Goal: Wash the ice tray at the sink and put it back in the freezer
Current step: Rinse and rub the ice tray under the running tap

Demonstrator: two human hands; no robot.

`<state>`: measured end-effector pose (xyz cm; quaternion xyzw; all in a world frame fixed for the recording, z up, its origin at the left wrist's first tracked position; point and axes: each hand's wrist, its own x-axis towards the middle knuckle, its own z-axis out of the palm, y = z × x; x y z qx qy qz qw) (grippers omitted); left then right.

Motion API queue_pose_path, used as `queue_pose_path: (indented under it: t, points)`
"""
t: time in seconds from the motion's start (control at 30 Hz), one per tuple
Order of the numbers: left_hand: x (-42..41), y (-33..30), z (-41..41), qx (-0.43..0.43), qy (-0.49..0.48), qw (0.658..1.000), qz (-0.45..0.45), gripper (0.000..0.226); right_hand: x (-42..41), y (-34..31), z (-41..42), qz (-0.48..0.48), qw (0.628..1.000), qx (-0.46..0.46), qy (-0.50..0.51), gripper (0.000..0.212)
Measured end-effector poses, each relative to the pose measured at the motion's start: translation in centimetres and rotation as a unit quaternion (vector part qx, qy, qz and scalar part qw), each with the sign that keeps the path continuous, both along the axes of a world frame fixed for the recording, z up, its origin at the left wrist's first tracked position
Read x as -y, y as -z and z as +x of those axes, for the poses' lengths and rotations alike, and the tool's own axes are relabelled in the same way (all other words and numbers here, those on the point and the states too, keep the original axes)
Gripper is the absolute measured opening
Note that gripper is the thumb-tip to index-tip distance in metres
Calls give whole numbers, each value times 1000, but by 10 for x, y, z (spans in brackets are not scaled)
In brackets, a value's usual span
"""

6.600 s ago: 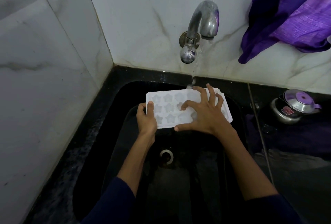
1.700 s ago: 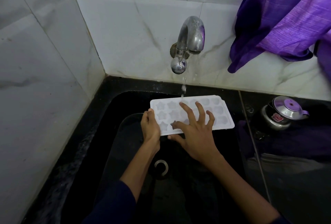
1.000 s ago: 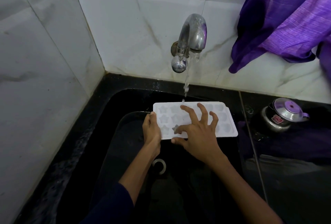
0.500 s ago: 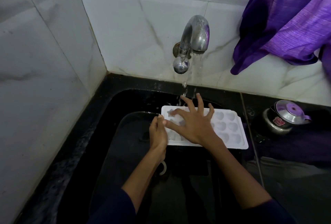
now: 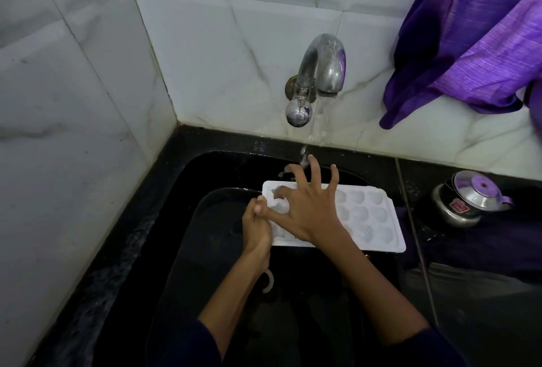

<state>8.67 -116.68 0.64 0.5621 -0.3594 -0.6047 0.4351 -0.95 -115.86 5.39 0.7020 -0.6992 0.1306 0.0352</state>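
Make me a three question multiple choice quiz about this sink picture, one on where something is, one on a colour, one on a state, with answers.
1. Where does the steel kettle stand?
A. in the sink
B. on the counter right of the sink
C. under the tap

2. What colour is the cloth hanging against the wall?
A. purple
B. yellow
C. green

3. What is the state of the tap?
A. off and dry
B. removed
C. running

Answers:
1. B, the kettle sits on the dark counter beyond the sink rim.
2. A, it is plainly violet.
3. C, a stream falls onto the right hand, spread over the ice tray, which the left hand grips at its end.
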Motion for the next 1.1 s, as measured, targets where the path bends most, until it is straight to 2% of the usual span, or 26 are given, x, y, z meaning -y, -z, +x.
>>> queue_pose_path:
  t: [0.23,0.4,0.47,0.57,0.7,0.87,1.1]
  points:
    - [3,-3,1,-18,-3,1000,-2,35,0,3,2,32,999,0,25,64]
    - [6,0,6,-30,-10,1000,1,31,-11,0,-7,62,993,97,14,42]
    - [9,-1,9,-38,-27,999,6,30,-22,1,-14,90,990,113,-4,42]
    - [9,-3,9,-43,-37,998,12,29,-31,0,-20,161,983,82,-34,63]
    - [4,-2,4,-43,-27,999,13,30,-28,2,-12,169,984,-1,-48,80]
    - [5,-4,2,-47,-27,998,20,31,-23,4,-4,108,992,-56,-38,74]
    - [5,-4,4,-51,-35,998,23,31,-25,3,1,64,996,-45,-31,68]
